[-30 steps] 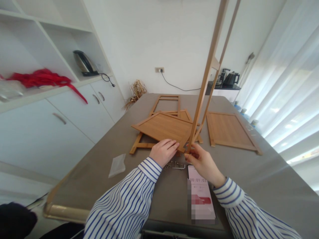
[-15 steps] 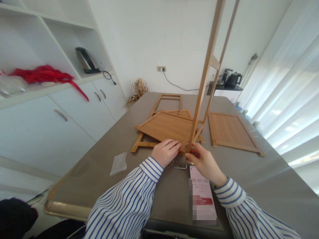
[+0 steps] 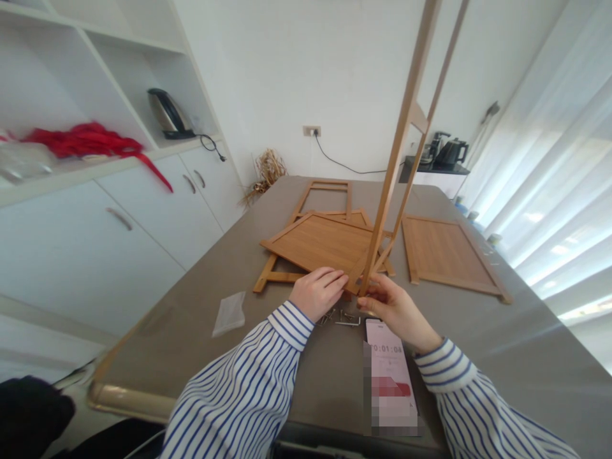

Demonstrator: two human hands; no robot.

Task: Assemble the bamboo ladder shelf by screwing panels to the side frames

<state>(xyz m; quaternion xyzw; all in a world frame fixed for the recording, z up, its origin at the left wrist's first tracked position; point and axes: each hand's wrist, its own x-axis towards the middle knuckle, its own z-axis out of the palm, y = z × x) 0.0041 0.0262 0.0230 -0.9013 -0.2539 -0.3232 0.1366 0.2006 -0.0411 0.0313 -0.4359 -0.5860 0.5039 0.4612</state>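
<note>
A tall wooden frame (image 3: 404, 134) stands upright on the grey table (image 3: 478, 357), its foot against the near corner of a tilted brown wooden panel (image 3: 318, 242). My left hand (image 3: 318, 293) rests on the panel's near edge, fingers curled over it. Pinched at the foot of the upright frame is my right hand (image 3: 394, 307); what lies between its fingertips is hidden. Small metal hex keys and screws (image 3: 342, 317) lie just below both hands.
A second panel (image 3: 444, 255) lies flat at the right, an open wooden frame (image 3: 325, 194) behind the tilted panel. A phone (image 3: 389, 373) showing a timer lies near me, a clear plastic bag (image 3: 228, 313) at the left. White cabinets with a kettle (image 3: 165, 115) stand left.
Both hands stay at the panel's corner and the frame's foot. The view has shifted slightly, and the phone's timer has advanced by two seconds.
</note>
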